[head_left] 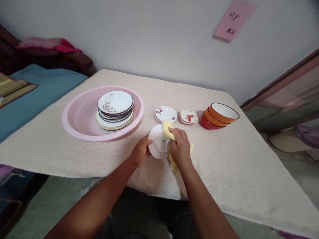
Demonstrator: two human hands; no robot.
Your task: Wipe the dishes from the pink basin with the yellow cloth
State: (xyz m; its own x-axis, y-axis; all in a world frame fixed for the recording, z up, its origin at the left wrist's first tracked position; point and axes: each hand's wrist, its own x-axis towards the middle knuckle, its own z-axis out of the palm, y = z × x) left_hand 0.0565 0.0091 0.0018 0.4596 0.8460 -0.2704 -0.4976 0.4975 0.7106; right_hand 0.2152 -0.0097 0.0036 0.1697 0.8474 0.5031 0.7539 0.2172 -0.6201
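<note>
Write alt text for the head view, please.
The left-hand grip holds a white plate, underside showing; the right-hand grip presses a yellow cloth to its rim. Beyond, left to right: pink basin of stacked plates, floral saucers, square dishes, nested bowls.

A pink paper (233, 23) on the wall (149, 43) carries dark handwriting in two lines, slanting with the sheet. The upper line starts with "45" – the sign after it cannot be read for certain. The lower line seems to be two characters, too unclear to read. A small bluish mark (164, 141) stands on the plate's (155, 145) underside – too small to make out.
</note>
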